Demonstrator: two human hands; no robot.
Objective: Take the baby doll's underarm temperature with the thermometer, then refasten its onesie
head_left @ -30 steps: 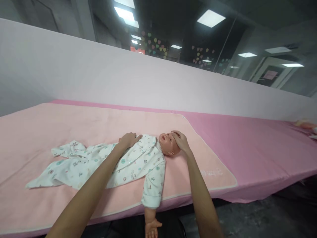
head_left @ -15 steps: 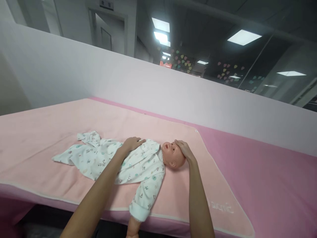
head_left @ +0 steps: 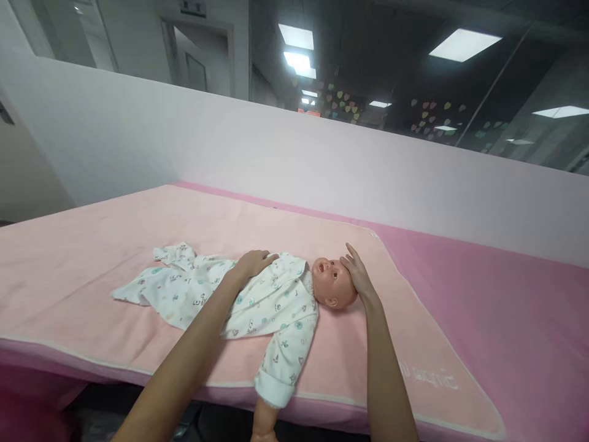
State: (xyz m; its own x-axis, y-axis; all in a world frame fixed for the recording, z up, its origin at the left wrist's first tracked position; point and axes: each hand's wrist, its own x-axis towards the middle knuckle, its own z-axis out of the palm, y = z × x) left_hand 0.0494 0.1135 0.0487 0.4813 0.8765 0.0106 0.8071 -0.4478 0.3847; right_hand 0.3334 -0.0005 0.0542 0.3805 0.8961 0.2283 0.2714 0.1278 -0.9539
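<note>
A baby doll point(head_left: 332, 287) lies on its back on the pink mat, its head toward the right. It wears a white printed baby outfit point(head_left: 271, 301), whose empty-looking legs spread to the left. One doll arm point(head_left: 265, 420) hangs over the mat's near edge, sleeve cuff turned back. My left hand point(head_left: 254, 263) rests flat and open on the doll's chest and belly. My right hand point(head_left: 359, 273) lies against the top of the doll's head, palm touching it and fingers apart, with the index finger raised off the forehead.
The light pink mat point(head_left: 110, 233) covers most of a padded bed with a darker pink sheet point(head_left: 497, 307) at the right. Behind it runs a low white wall point(head_left: 276, 153) topped by dark glass with heart stickers. Dark items sit below the near edge.
My right hand's fingers have spread and lifted partly from the doll's forehead. My left hand stays on the chest. The whole view has shifted slightly, moving the doll to the right in the picture.
</note>
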